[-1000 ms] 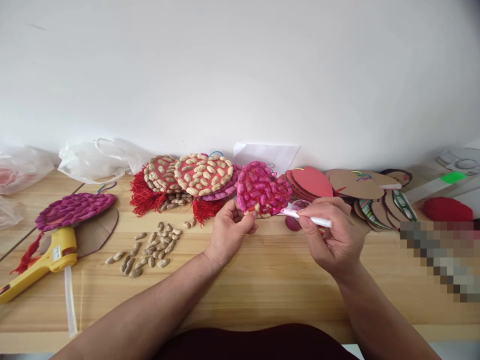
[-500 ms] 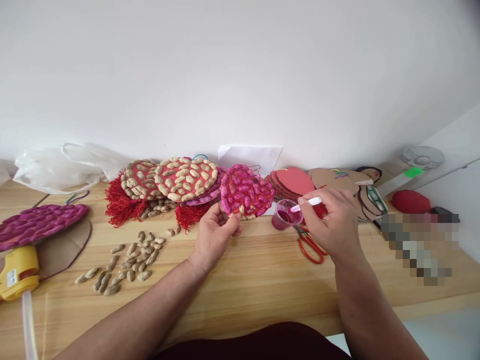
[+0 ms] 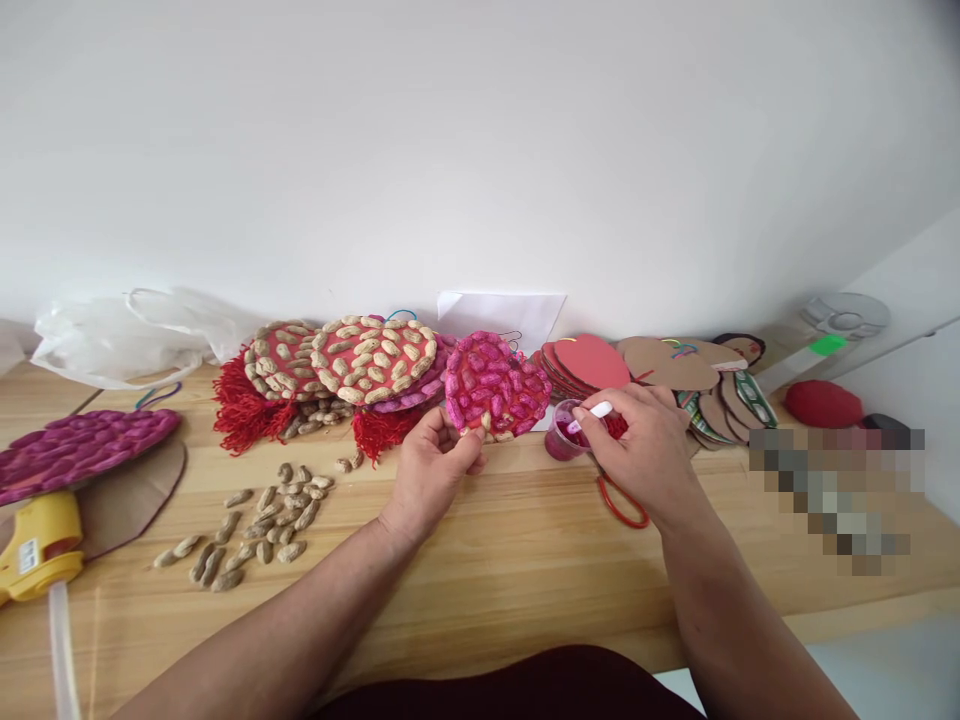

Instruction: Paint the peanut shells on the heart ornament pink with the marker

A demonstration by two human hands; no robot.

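Note:
My left hand [image 3: 433, 468] pinches the lower edge of a heart-shaped card [image 3: 495, 385] covered with pink-painted peanut shells and holds it up over the wooden table [image 3: 510, 560]. My right hand [image 3: 643, 452] is closed on a white-handled brush [image 3: 592, 413], whose tip dips into a small clear cup of pink paint [image 3: 561, 432] standing just right of the heart. Red-handled scissors [image 3: 621, 503] lie partly under my right hand.
Finished peanut discs with red tassels [image 3: 341, 365] are stacked behind. Loose peanuts [image 3: 251, 525] lie at the left, with a purple peanut piece [image 3: 79, 448] and a yellow glue gun [image 3: 37, 545]. Red and brown card cut-outs [image 3: 645, 365] pile at the right. Plastic bags [image 3: 127, 335] sit by the wall.
My right hand moved the brush away from the heart, rightward and down into the paint cup. My head turned right, shifting the view. The left hand kept hold of the heart.

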